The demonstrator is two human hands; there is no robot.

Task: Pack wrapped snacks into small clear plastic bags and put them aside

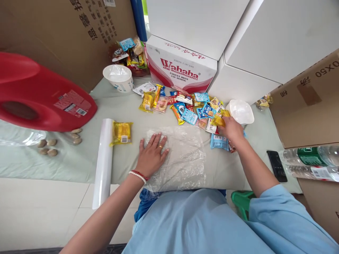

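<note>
My left hand (152,155) lies flat, fingers spread, on the left part of a clear plastic sheet (185,158) on the cloth-covered table. At the right end of a pile of wrapped snacks (189,115), my right hand (232,129) has its fingers closed on a yellow snack packet (218,121). Just below that hand lies a light-blue snack packet (219,142). Behind it stands a white bowl (240,111). To the left of the sheet, a yellow-wrapped snack (122,133) rests against a roll of plastic film (103,162).
A red jug (39,95) and several brown, rounded pieces (52,152) are at the left. Behind are a paper bowl (119,79), a bag of snacks (129,54) and a Wahaha box (182,67). A phone (277,165) and water bottles (309,156) lie right.
</note>
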